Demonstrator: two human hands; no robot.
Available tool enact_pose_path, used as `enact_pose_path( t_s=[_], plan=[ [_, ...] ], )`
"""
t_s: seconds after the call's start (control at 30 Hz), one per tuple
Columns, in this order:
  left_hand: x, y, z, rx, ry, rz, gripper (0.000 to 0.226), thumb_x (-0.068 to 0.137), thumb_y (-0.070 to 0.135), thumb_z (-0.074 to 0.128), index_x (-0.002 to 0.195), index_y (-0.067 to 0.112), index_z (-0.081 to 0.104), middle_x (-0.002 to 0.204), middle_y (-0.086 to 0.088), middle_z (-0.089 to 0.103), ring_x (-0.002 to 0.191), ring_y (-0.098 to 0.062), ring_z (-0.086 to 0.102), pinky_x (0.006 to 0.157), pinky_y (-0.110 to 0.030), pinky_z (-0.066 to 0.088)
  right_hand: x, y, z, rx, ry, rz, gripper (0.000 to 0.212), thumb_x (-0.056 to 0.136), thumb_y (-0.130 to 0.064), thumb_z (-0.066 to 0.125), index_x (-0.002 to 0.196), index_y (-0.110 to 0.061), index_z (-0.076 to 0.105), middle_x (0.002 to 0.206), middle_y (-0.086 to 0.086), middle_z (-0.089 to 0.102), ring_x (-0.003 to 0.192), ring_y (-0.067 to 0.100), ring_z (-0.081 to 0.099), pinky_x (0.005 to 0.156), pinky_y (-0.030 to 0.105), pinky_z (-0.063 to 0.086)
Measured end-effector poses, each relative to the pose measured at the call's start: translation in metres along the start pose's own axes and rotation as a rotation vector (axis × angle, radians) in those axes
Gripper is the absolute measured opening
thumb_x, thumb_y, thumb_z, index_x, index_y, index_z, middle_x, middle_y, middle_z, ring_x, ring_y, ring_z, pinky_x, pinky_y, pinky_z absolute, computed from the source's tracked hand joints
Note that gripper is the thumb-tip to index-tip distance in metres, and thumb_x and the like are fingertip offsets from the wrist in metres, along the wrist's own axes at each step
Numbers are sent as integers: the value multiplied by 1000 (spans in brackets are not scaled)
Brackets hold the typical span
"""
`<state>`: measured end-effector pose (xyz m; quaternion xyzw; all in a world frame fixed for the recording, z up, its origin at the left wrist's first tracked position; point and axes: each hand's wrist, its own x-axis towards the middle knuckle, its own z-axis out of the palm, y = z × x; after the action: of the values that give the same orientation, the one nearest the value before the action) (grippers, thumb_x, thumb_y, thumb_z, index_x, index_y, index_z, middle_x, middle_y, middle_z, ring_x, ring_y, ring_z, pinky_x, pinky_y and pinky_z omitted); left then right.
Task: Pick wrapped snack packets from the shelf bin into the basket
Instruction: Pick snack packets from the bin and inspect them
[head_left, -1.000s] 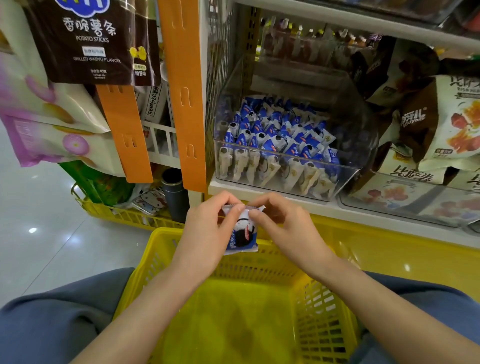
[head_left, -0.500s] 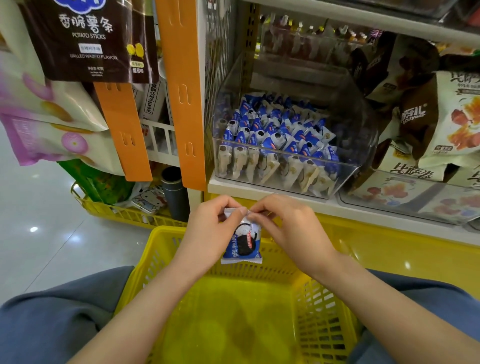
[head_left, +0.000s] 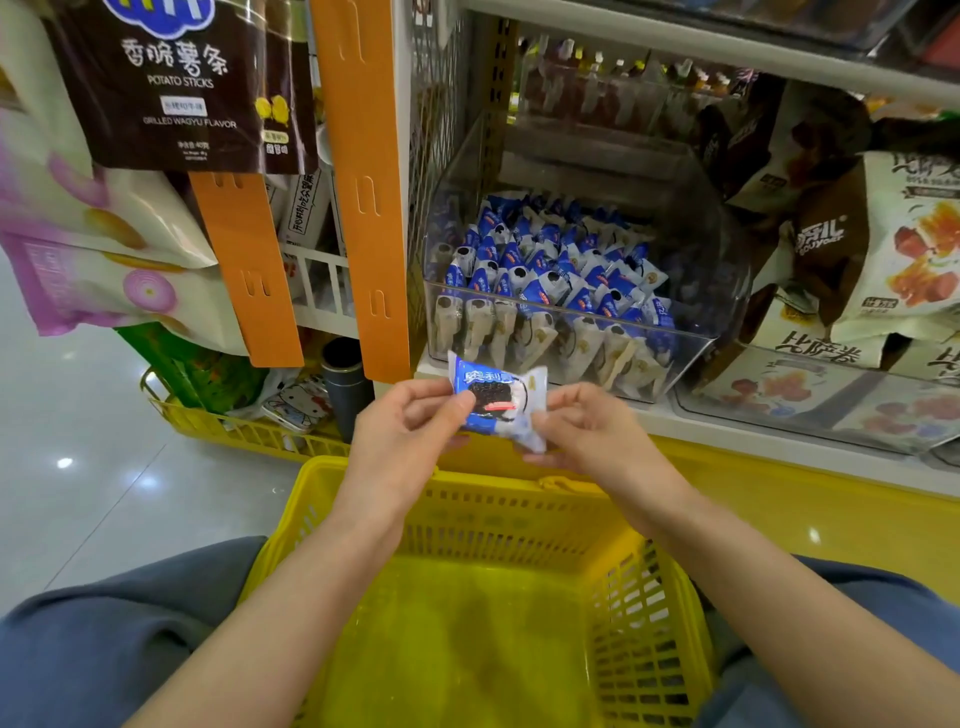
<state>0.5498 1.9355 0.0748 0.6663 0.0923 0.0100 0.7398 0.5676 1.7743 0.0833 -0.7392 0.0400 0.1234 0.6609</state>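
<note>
You hold one blue and white snack packet (head_left: 496, 402) in the middle of the frame, in the air just above the far rim of the yellow basket (head_left: 649, 597). A dark round cookie is drawn on its front. The packet is a little tilted, with its long side going across. Your left hand (head_left: 410, 431) pinches its left edge with thumb and fingers. Your right hand (head_left: 587, 431) pinches its lower right corner the same way.

The basket sits low in the frame between your knees in blue trousers (head_left: 104, 634). I see nothing lying on its floor.

Just behind the packet, a clear bin (head_left: 696, 312) stands on the white shelf (head_left: 727, 426). It holds many more packets (head_left: 556, 270) like yours, packed in rows.

To the right of the bin lie big brown and white snack bags (head_left: 883, 249). To the left of it a wide orange strip (head_left: 363, 182) hangs down. In the upper left hangs a dark bag of potato sticks (head_left: 176, 83). Below that, at the left, another yellow basket (head_left: 234, 426) sits on the shiny floor (head_left: 78, 467), with a dark cup (head_left: 345, 384) beside it.
</note>
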Motion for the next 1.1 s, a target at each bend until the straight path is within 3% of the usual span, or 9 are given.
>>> enact_pose_path(
  t_s=[0.17,0.27,0.33,0.43,0.53,0.67,0.77,0.9,1.1],
  plan=[
    [0,-1,0,58,34,64,16,93,19,52,90,11,65,79,-4,71,67,-4,66,57,-12,50,-6,9,12,-213,-236,38,18,92,-2,50,107,-9,42,83,10,66,60,8,66,63,22,56],
    [1,-1,-1,54,29,52,20,94,20,51,86,8,65,78,-5,70,68,-7,66,58,-17,53,-6,11,5,-688,-261,-125,28,92,-21,55,117,-17,43,113,6,64,92,13,65,82,28,52],
    [2,-1,-2,119,47,103,19,93,20,52,84,7,63,76,-9,68,68,-14,64,61,-26,52,-6,12,2,-911,-232,-257,49,88,-43,55,128,-24,37,132,-4,51,119,8,48,97,26,41],
    [0,-4,0,324,-13,225,16,92,20,54,78,15,61,70,-5,63,66,-15,59,61,-30,47,-8,9,6,-751,-169,-360,53,82,-55,48,125,-25,42,122,-9,53,111,0,47,95,20,40],
    [-5,-7,5,388,-85,266,17,92,20,54,76,21,60,69,4,63,64,-4,60,56,-15,46,-8,7,11,-582,-48,-424,19,87,-38,57,103,-27,56,94,-13,64,87,-1,59,74,17,49],
    [-6,-7,6,412,-71,319,17,92,21,54,76,23,59,70,5,64,67,0,62,55,-17,50,-6,3,12,-420,30,-363,6,86,-27,64,79,-26,63,80,-7,68,78,16,65,73,34,53],
    [-5,-7,8,405,-90,300,19,92,19,54,74,23,60,69,5,63,68,-3,62,55,-16,49,-10,2,12,-475,84,-445,8,85,-24,66,78,-25,62,77,-9,65,73,9,61,69,31,52],
    [-2,-7,9,341,-129,222,23,92,16,54,70,22,59,66,7,61,62,3,59,53,-12,46,-17,3,11,-820,115,-710,10,88,-27,62,85,-17,62,81,-11,56,71,11,58,60,37,52],
    [0,-7,12,259,-115,150,10,90,15,57,87,22,51,86,0,63,77,-12,62,70,-30,51,-7,2,6,-664,232,-601,12,87,-26,60,77,-22,56,73,-10,57,69,5,52,56,19,43]
  ],
)
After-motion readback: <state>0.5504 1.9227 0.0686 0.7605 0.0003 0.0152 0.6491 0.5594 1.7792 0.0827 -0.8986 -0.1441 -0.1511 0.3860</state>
